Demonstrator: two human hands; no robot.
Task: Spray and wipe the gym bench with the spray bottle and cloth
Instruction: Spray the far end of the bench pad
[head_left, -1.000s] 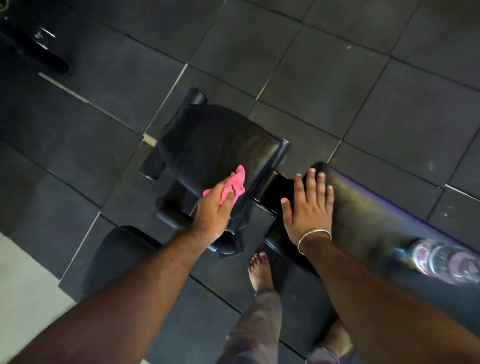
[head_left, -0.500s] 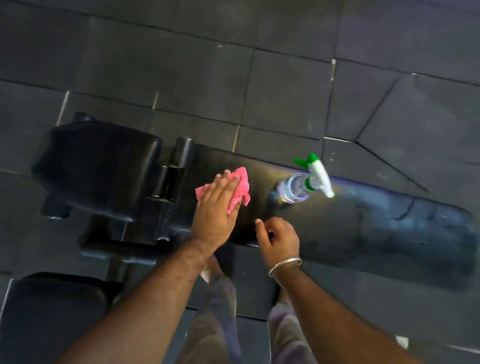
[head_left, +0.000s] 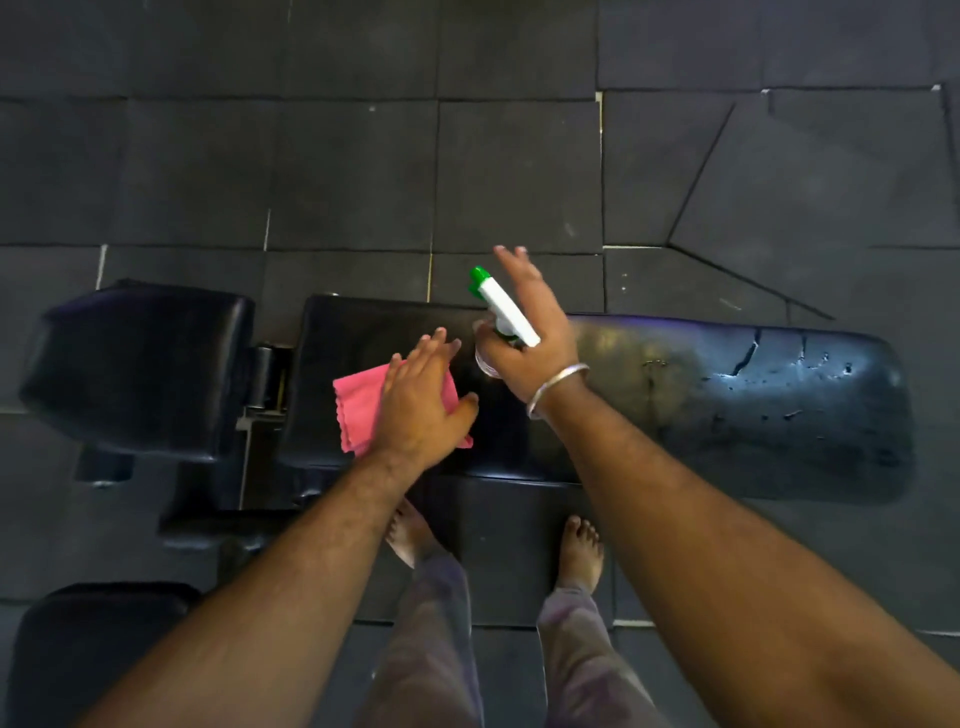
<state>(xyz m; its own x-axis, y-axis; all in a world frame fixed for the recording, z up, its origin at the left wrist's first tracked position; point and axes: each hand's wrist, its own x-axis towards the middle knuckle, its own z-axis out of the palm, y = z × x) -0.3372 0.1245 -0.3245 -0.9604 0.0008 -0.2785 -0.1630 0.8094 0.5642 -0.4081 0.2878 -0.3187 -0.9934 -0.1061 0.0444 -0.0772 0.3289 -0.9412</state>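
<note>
The black padded gym bench (head_left: 727, 405) runs left to right in front of me, its right end cracked. My left hand (head_left: 421, 410) presses flat on the pink cloth (head_left: 358, 410), which lies on the bench's left part. The spray bottle (head_left: 501, 312), clear with a white and green trigger head, stands on the bench just right of the cloth. My right hand (head_left: 535, 338) is against the bottle, thumb at its neck and fingers straight and spread past the trigger head. The bottle's body is mostly hidden by that hand.
A separate black seat pad (head_left: 140, 364) sits left of the bench, joined by a metal bracket (head_left: 267, 374). Another black pad (head_left: 93, 649) is at the lower left. My bare feet (head_left: 579, 551) stand on the dark rubber floor tiles (head_left: 467, 171) close to the bench's near edge.
My left hand carried the cloth from the seat pad onto the long bench and flattened it there. My right hand left the bench edge and reached up to the spray bottle. The view swung right.
</note>
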